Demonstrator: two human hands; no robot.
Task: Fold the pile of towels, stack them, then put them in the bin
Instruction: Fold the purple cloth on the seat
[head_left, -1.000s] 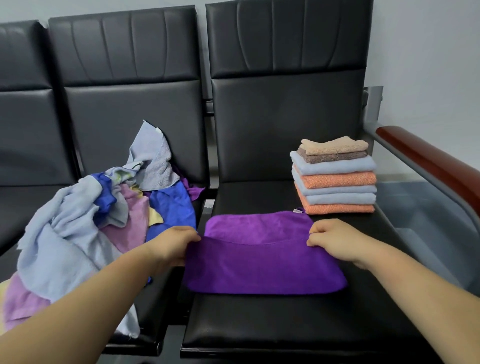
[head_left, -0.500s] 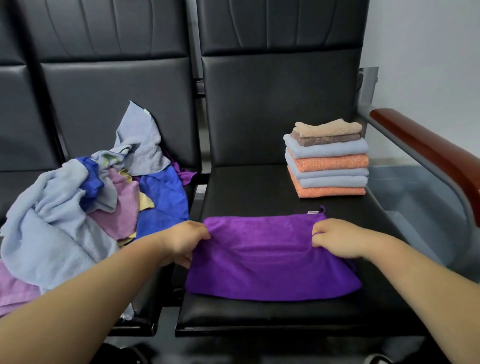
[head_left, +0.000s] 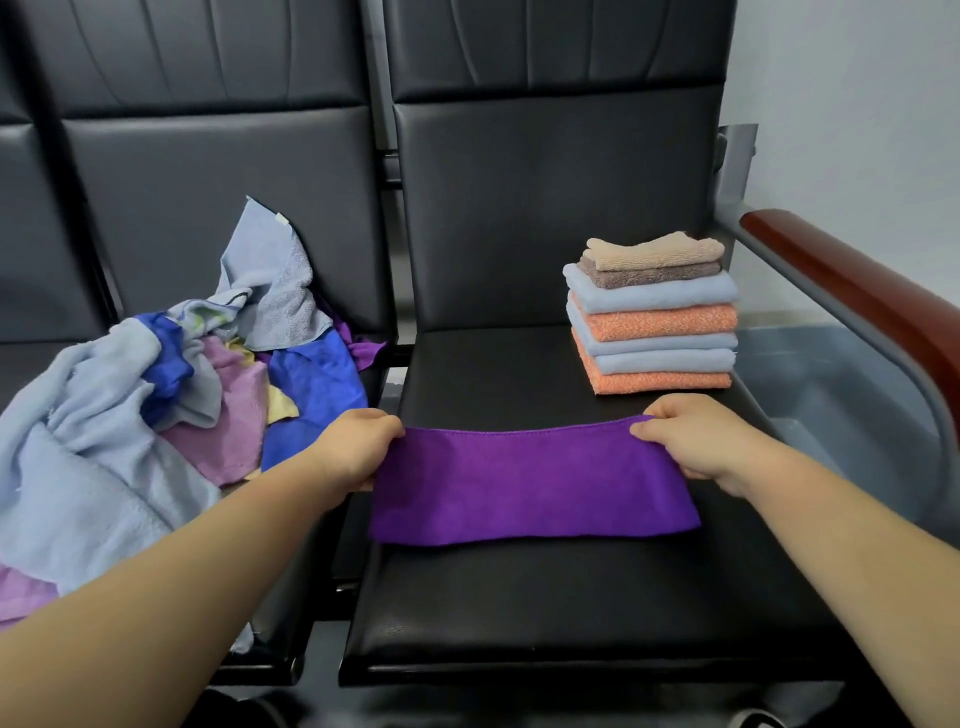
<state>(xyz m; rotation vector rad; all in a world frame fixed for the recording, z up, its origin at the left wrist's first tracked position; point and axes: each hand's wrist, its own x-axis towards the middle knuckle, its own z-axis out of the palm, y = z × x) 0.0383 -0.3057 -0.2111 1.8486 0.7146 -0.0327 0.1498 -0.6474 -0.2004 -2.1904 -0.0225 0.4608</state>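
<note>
The gray bin (head_left: 831, 384) sits behind the armrest (head_left: 852, 291). Our left hand (head_left: 353, 449) and right hand (head_left: 696, 441) pinch the purple towel (head_left: 524, 483) by its ends.

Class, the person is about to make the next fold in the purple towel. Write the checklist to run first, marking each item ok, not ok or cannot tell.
1. Left hand pinches the purple towel's left end: ok.
2. Right hand pinches its right end: ok.
3. Towel spread unbunched between the hands: ok.
4. Bare seat in front of the towel: ok.
5. Folded stack stands straight, apart from the towel: ok.
6. Bin has room: cannot tell, mostly hidden.
</note>
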